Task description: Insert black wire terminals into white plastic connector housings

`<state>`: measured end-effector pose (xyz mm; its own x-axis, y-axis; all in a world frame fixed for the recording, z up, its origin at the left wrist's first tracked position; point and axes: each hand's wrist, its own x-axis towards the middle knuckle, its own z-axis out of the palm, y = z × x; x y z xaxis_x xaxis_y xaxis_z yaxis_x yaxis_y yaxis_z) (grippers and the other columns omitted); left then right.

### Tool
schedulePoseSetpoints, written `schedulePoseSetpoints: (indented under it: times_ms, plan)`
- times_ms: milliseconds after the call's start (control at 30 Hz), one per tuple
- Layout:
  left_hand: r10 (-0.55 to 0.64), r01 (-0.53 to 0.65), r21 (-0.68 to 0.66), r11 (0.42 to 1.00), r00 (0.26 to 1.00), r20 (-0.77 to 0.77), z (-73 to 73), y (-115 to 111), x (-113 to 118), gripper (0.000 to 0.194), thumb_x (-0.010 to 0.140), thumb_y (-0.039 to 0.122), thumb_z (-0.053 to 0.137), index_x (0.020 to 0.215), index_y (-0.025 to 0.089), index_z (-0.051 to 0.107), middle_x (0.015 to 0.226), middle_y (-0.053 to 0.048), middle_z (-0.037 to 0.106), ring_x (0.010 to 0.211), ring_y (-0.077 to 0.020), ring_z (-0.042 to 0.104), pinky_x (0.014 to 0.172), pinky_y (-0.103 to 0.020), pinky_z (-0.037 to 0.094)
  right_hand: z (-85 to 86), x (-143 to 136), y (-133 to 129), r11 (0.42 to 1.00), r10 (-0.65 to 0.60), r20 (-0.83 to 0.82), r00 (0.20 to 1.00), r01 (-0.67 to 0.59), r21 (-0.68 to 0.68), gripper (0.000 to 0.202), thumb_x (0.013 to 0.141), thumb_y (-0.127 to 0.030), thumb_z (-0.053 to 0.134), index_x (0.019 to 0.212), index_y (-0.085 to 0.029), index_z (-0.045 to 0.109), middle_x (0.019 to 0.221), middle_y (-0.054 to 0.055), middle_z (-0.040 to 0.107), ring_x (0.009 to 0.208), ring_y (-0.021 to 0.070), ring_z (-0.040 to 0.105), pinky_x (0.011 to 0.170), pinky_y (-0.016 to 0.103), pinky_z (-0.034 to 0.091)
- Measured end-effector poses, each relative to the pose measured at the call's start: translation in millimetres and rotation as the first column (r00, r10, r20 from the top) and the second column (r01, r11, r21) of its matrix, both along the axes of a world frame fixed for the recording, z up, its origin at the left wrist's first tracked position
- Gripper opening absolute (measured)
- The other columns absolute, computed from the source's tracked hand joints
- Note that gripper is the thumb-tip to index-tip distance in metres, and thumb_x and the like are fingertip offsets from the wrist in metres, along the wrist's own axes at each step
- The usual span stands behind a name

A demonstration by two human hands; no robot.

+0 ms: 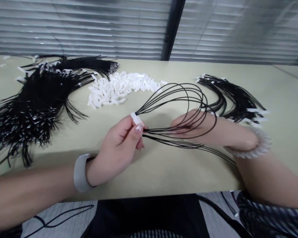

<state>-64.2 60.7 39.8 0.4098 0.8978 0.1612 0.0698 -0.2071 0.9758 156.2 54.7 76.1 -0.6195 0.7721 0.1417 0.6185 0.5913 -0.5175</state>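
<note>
Pinched between the thumb and fingers of my left hand [121, 145] is a white connector [137, 119]. Several thin black wires [181, 86] leave it and loop out to the right, and more run below toward the right forearm. My right hand [191, 124] is behind the wire loops, its fingers bent near the wires; blur and wires hide whether it grips any. Beyond my left hand lies a pile of small white connectors [114, 88].
A large heap of black wires [44, 92] with bare tips covers the left of the table [164, 172]. Another black wire bundle with white ends [238, 97] lies at the right. Window blinds [76, 26] stand behind. Loose cables [62, 215] hang below the front edge.
</note>
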Motion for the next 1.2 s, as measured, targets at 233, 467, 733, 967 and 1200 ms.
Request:
schedulePoseSetpoints:
  times_ms: [233, 467, 733, 967, 1200]
  plan:
    - [-0.008, 0.009, 0.060, 0.998, 1.000, -0.006, -0.6, 0, 0, 0.020, 0.089, 0.031, 0.038, 0.079, 0.016, 0.048, 0.064, 0.002, 0.048, 0.055, -0.0063, 0.048, 0.054, -0.020, 0.044, 0.9, -35, -7, 0.969, -0.016, -0.265, 0.964, -0.050, -0.241, 0.017, 0.083, -0.027, 0.047, 0.074, -0.016, 0.056, 0.067, 0.000, 0.054, 0.061, 0.0065, 0.048, 0.053, 0.016, 0.042]
    - [-0.030, 0.031, 0.128, 0.991, 0.999, -0.013, -1.2, 1, -2, 0.019, 0.088, 0.029, 0.039, 0.078, 0.015, 0.049, 0.062, 0.003, 0.048, 0.057, -0.0069, 0.050, 0.056, -0.020, 0.044, 5.1, -32, -8, 0.873, -0.091, -0.276, 0.957, -0.056, -0.484, 0.019, 0.086, -0.025, 0.043, 0.072, -0.012, 0.047, 0.061, -0.004, 0.042, 0.056, 0.0017, 0.036, 0.047, 0.012, 0.031]
    - [-0.040, 0.041, -0.110, 0.993, 0.999, 0.017, -1.3, 3, 2, 0.022, 0.088, 0.033, 0.039, 0.076, 0.016, 0.047, 0.054, 0.005, 0.043, 0.049, -0.0054, 0.047, 0.052, -0.019, 0.046, -3.0, -35, -6, 0.967, -0.077, 0.236, 0.969, 0.016, 0.253, 0.022, 0.087, -0.018, 0.036, 0.069, -0.014, 0.048, 0.069, 0.000, 0.044, 0.063, 0.0067, 0.035, 0.058, 0.022, 0.029]
    - [0.074, 0.008, -0.389, 0.921, 0.978, 0.195, 2.7, 9, 8, 0.020, 0.084, 0.032, 0.047, 0.073, 0.015, 0.047, 0.065, 0.003, 0.046, 0.046, -0.0031, 0.043, 0.049, -0.020, 0.046, -2.7, -17, -6, 0.760, -0.485, 0.551, 0.679, 0.015, 0.650, 0.016, 0.078, -0.011, 0.040, 0.074, -0.016, 0.054, 0.057, 0.002, 0.047, 0.052, 0.0104, 0.038, 0.049, 0.025, 0.015]
    - [0.118, 0.008, -0.453, 0.891, 0.962, 0.248, 4.4, 11, 8, 0.018, 0.084, 0.030, 0.046, 0.074, 0.014, 0.046, 0.068, 0.002, 0.046, 0.049, -0.0035, 0.044, 0.050, -0.020, 0.046, 15.0, 13, 4, 0.564, -0.617, -0.257, 0.744, 0.645, 0.516, 0.025, 0.085, -0.016, 0.036, 0.104, -0.014, 0.053, 0.092, 0.011, 0.061, 0.075, 0.0122, 0.058, 0.059, 0.025, 0.042]
